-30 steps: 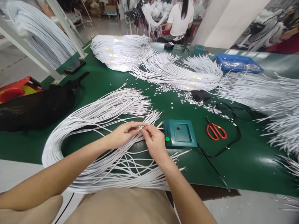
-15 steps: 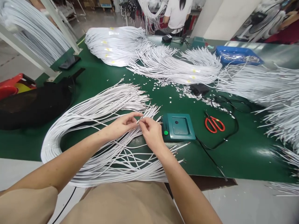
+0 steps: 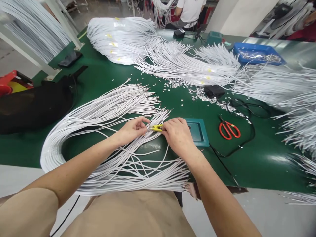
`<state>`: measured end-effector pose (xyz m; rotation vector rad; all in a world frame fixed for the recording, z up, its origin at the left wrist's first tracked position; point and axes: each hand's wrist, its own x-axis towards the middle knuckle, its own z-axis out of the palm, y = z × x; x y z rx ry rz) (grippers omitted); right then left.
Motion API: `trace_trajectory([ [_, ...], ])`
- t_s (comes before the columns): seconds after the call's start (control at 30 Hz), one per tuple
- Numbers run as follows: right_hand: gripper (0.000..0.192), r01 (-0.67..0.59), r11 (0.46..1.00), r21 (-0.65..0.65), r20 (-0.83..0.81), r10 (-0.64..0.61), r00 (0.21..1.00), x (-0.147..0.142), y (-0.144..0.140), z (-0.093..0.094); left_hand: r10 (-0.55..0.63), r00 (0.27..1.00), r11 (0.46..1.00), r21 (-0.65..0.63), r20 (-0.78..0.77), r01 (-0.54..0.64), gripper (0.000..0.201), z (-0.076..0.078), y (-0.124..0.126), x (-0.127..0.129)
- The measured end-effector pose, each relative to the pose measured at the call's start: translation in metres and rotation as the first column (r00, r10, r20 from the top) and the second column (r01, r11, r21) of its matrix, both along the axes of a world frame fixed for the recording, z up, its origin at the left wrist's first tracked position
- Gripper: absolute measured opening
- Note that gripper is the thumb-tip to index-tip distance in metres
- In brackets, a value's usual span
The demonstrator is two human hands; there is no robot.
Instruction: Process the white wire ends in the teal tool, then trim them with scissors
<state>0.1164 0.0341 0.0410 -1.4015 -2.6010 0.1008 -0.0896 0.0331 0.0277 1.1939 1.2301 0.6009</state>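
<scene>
My left hand (image 3: 132, 130) pinches the end of a thin white cable from the big loose loop of white cables (image 3: 103, 115) lying on the green table (image 3: 259, 161). My right hand (image 3: 178, 135) grips a small yellow snipper (image 3: 155, 128), whose tip meets the cable end between the two hands. Partly hidden behind my right hand sits a teal box (image 3: 198, 131) with a black cord running off to the right.
Red-handled scissors (image 3: 229, 129) lie right of the box. Small cut scraps (image 3: 202, 95) litter the table middle. More white cable bundles (image 3: 172, 62) fill the far side and right. A blue tray (image 3: 258, 56) and a black bag (image 3: 37, 105) stand at the edges. A person sits beyond.
My right hand has shifted right over the teal box, and the yellow snipper now shows between the hands. The view has tilted slightly downward.
</scene>
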Motion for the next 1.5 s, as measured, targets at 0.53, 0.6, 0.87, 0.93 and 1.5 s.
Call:
trace_trajectory([
  [0.53, 0.013, 0.076, 0.997, 0.031, -0.001, -0.076, 0.997, -0.008, 0.002, -0.007, 0.066, 0.952, 0.987, 0.158, -0.300, -0.018, 0.029, -0.016, -0.003, 0.008],
  [0.6, 0.012, 0.080, 0.997, 0.023, 0.003, -0.080, 0.997, -0.009, 0.001, -0.006, 0.060, 0.945, 0.985, 0.171, -0.321, -0.004, 0.029, -0.016, -0.003, 0.007],
  [0.87, 0.037, 0.390, 0.892, 0.230, 0.021, -0.405, 0.914, 0.002, -0.012, -0.003, 0.038, 0.960, 0.992, 0.123, -0.276, -0.004, 0.029, -0.022, -0.001, 0.003],
  [0.93, 0.043, 0.430, 0.874, 0.227, 0.031, -0.448, 0.893, 0.003, -0.013, -0.006, 0.038, 0.968, 0.996, 0.094, -0.249, -0.015, 0.029, -0.022, 0.000, 0.002],
  [1.5, 0.027, 0.208, 0.974, 0.090, -0.234, -0.182, 0.955, -0.035, -0.046, -0.003, 0.113, 0.994, 0.985, 0.129, -0.009, -0.111, 0.046, 0.017, -0.015, -0.010],
])
